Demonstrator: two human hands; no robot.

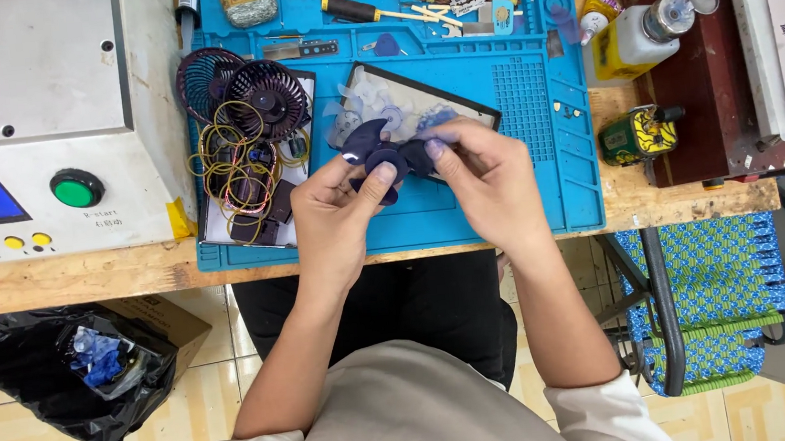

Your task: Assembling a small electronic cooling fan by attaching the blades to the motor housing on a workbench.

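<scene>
Both hands hold a small dark navy fan propeller [374,146] above the blue work mat [535,101]. My left hand [339,211] pinches its hub and a lower blade from the left. My right hand [483,169] grips the blades on the right side with thumb and fingertips. Just behind the propeller lies a black tray [472,98] with pale blue plastic pieces in it. To the left, two dark round fan grilles [250,90] rest over a small board with yellow wires and dark parts [245,182].
A white machine [37,120] with a green button and blue screen stands at left. A screwdriver [363,9], blades and small tools lie along the mat's back. Bottles [643,33] and a yellow-green can [638,134] sit right. A black rubbish bag [81,370] is on the floor.
</scene>
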